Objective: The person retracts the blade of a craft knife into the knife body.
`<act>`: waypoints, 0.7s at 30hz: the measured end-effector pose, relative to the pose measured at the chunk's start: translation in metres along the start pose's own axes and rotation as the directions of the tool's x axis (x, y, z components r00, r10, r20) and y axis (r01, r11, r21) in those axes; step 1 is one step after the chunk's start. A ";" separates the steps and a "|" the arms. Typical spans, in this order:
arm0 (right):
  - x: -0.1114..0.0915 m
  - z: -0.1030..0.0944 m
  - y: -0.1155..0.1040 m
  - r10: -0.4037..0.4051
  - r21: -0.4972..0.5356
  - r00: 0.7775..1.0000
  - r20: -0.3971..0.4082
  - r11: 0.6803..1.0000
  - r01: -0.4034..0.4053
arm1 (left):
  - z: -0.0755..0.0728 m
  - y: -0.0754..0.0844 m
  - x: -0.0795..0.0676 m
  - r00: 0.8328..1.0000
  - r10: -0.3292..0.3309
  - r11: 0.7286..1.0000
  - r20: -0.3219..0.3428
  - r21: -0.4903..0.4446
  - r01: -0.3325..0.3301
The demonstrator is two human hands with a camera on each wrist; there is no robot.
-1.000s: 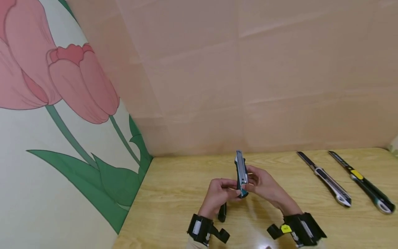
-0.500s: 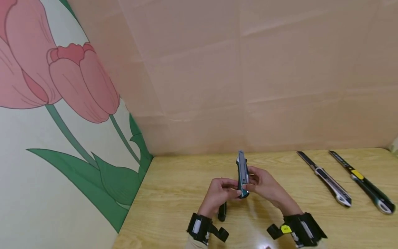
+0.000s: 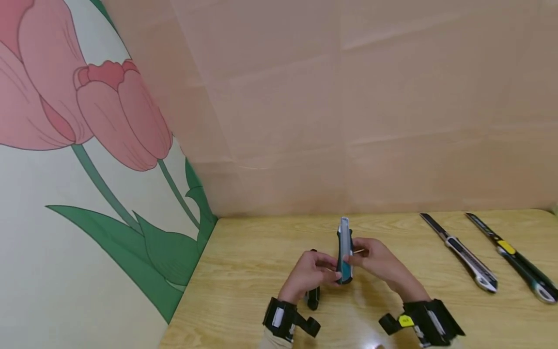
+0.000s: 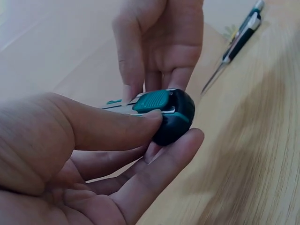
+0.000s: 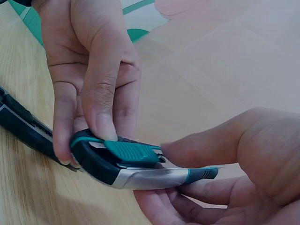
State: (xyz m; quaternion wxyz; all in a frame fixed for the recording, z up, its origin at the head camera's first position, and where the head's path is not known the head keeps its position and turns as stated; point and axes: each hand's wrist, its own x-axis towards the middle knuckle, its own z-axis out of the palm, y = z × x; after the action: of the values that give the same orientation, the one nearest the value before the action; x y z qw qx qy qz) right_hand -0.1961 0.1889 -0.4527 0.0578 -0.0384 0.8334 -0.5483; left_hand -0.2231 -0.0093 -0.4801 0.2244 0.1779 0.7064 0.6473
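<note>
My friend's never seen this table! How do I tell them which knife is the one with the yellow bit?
On the wooden table, look right, past the right hand. A silvery knife lies slanted there, and just right of it lies a mostly dark knife. Its bright yellow patch sets it apart: the silvery knife has none.

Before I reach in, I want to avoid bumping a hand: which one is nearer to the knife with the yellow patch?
The right hand. It is left of the yellow-patched knife, the silver-grey knife lying between them; the left hand is farther left, across the held cutter.
</note>
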 end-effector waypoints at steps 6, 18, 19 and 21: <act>0.000 -0.001 0.000 0.028 -0.006 1.000 -0.001 1.000 -0.028 | 0.003 0.001 -0.002 0.999 -0.045 0.994 0.001 0.095 0.045; 0.006 0.001 0.012 0.052 -0.004 0.998 -0.030 0.999 -0.052 | 0.003 0.003 -0.004 0.995 -0.093 0.981 0.049 0.175 0.083; 0.005 0.001 0.012 0.048 -0.006 0.998 -0.032 0.999 -0.049 | 0.003 0.003 -0.004 0.995 -0.092 0.981 0.048 0.177 0.082; 0.005 0.001 0.013 0.041 -0.010 0.998 -0.042 0.999 -0.042 | 0.004 0.002 -0.004 0.995 -0.092 0.980 0.046 0.183 0.082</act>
State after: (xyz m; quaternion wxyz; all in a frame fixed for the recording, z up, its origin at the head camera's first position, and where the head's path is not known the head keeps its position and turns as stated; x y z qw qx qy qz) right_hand -0.2006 0.1921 -0.4650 0.0515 -0.0099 0.8380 -0.5432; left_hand -0.2181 -0.0081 -0.4777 0.2545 0.1841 0.7629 0.5650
